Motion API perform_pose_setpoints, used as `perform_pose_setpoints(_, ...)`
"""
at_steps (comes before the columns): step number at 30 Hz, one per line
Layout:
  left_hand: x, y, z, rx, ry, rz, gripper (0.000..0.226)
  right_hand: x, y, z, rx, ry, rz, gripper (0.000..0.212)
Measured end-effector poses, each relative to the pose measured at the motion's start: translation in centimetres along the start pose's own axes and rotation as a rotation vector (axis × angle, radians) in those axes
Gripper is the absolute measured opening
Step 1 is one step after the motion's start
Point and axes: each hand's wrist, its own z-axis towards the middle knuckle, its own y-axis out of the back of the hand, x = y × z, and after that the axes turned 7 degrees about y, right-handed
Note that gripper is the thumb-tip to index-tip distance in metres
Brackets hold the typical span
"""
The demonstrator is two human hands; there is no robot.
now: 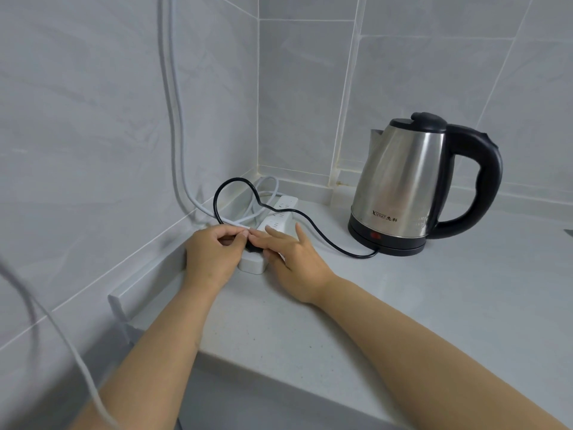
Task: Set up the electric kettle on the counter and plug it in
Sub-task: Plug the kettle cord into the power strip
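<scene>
While my left hand (210,252) curls its fingers around the black plug (252,248) at the near end of the white power strip (273,225), my right hand (291,256) rests beside it with fingers loosely spread on the strip. From the plug the black cord (313,226) loops back, then runs right to the kettle (409,184): brushed steel, black lid, handle and base, upright on the grey counter (403,305) near the tiled wall (434,72).
</scene>
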Motion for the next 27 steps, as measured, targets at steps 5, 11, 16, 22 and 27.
perform_pose_setpoints(5, 0.6, -0.4, -0.1, -0.007, -0.042, 0.144, 0.012, -0.2, -0.6, -0.1, 0.005, 0.036, -0.037, 0.046)
perform_pose_setpoints(11, 0.4, -0.5, -0.4, -0.108, -0.147, 0.318, 0.015, 0.0, -0.6, -0.4, -0.236, 0.089, -0.112, 0.039)
perform_pose_setpoints(16, -0.1, -0.6, -0.6, -0.150, -0.155, 0.342, 0.015, -0.2, -0.2, -0.6, -0.424, -0.012, -0.236, 0.032)
perform_pose_setpoints(22, -0.2, -0.9, -1.2, -0.101, -0.357, 0.386, 0.007, -0.7, 0.2, -1.0, -0.515, -0.052, -0.249, 0.024)
perform_pose_setpoints(27, -0.9, -2.2, -2.3, -0.120, -0.666, 0.486, 0.011, -0.8, 1.2, -2.5, -0.536, -0.091, -0.242, 0.022)
